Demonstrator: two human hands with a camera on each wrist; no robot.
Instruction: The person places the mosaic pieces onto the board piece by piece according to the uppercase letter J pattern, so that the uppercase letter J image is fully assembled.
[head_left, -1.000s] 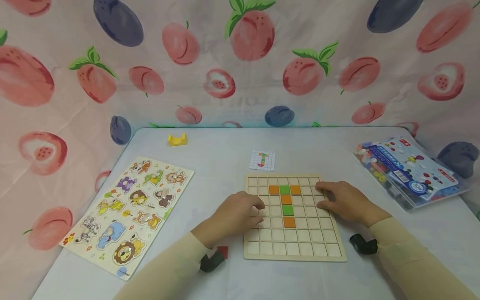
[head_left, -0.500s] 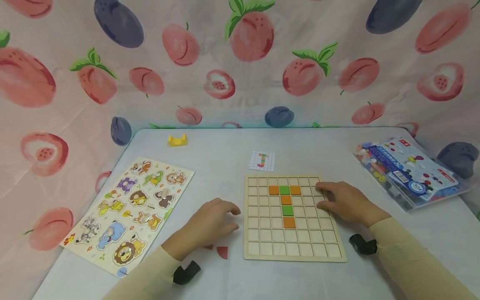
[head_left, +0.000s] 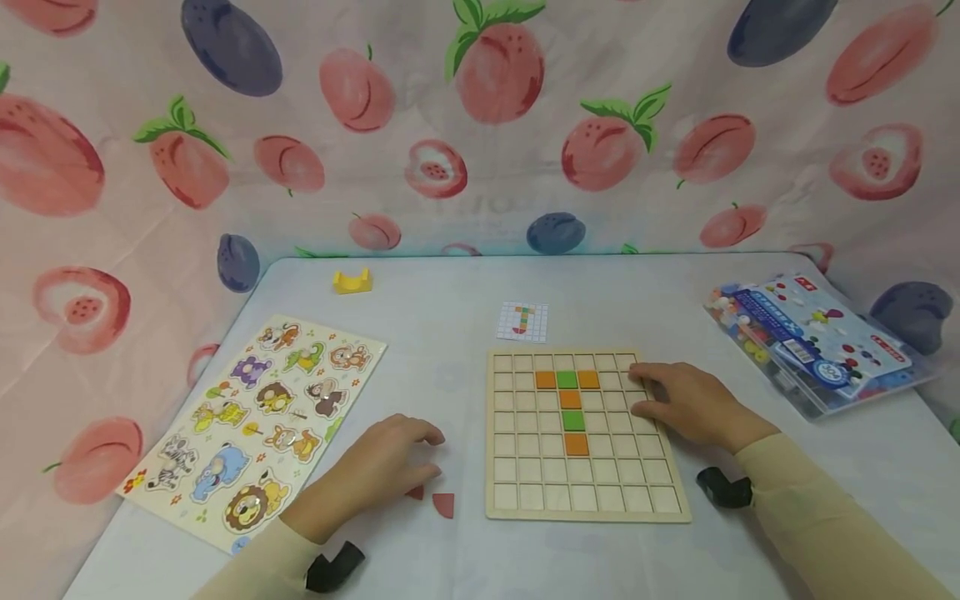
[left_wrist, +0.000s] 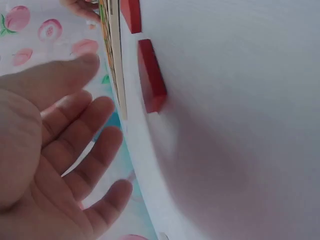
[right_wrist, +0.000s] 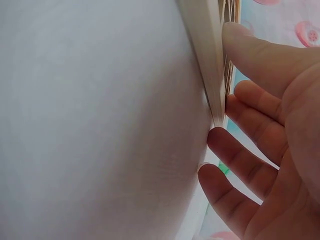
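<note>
My left hand [head_left: 375,467] hovers just left of two red quarter-circle pieces, its fingers loosely bent and nothing between them. The nearer piece [head_left: 443,505] lies left of the wooden grid board [head_left: 532,472]; the other red piece [head_left: 415,492] is partly hidden by the thumb. In the left wrist view, the red piece [left_wrist: 154,77] lies beyond the fingertips, apart from them. Orange [head_left: 576,445] and green [head_left: 572,421] square tiles form a T shape in the board's cells. My right hand [head_left: 693,404] rests its fingertips on the board's right edge.
Behind the board lies a small pattern card [head_left: 522,322]. An animal puzzle board [head_left: 258,425] is at the left, close to my left forearm. A clear plastic case of beads [head_left: 821,342] stands at the right. A yellow block [head_left: 352,282] sits at the back.
My left hand has drawn back from the grid board's left edge, moving left and nearer to me, uncovering the red pieces. My right hand has stayed at the board's right edge.
</note>
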